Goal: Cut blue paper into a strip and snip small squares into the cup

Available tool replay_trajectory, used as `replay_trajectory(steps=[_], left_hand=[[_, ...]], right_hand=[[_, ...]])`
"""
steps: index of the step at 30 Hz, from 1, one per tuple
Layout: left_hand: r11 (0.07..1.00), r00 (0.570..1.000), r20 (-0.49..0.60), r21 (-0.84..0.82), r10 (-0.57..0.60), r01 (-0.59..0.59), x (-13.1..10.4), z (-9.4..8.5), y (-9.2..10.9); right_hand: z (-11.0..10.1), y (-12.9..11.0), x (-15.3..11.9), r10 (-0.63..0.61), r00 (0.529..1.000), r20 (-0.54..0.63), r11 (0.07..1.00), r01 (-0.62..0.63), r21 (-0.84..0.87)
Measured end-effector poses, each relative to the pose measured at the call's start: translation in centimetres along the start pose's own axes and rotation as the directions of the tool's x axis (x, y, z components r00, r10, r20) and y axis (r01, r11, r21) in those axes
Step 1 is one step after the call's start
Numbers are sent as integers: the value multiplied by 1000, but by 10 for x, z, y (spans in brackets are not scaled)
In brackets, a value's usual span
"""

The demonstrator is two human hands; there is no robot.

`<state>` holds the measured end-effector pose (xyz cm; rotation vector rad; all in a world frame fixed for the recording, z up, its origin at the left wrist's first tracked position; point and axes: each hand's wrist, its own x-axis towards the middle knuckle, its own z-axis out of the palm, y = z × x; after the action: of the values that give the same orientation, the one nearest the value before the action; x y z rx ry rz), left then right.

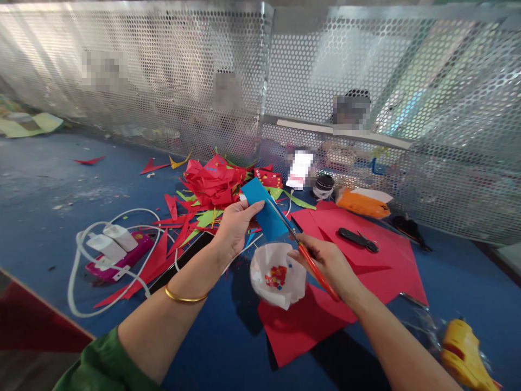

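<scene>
Left hand (pixel 237 225) grips blue paper (pixel 256 198); right (pixel 321 258), red-handled scissors (pixel 311 260) (no readable writing).

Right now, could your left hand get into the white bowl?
Probably, yes. The bowl is open on top and close to the left hand, though that hand would likely have to let go of the blue paper first.

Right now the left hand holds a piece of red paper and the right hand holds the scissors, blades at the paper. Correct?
Not quite: the head view shows the paper in the left hand is blue, not red. The rest holds: right hand on the scissors, blades at the paper.
</scene>
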<state>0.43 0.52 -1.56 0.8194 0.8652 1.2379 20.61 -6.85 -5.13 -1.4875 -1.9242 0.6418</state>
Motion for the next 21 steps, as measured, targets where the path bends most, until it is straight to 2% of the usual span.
replay_trajectory(steps=[7, 13, 21], left_hand=[[1000, 1000, -24, -4, -13, 13, 0, 3, 0], [1000, 999, -29, 12, -14, 15, 1, -3, 2], [999, 999, -23, 12, 31, -31, 3, -5, 7]], right_hand=[[-1, -1, 0, -5, 1000, -17, 1000, 4, -23], [-4, -3, 1, 33, 999, 13, 999, -33, 0], [-7, -1, 1, 45, 999, 18, 999, -45, 7]])
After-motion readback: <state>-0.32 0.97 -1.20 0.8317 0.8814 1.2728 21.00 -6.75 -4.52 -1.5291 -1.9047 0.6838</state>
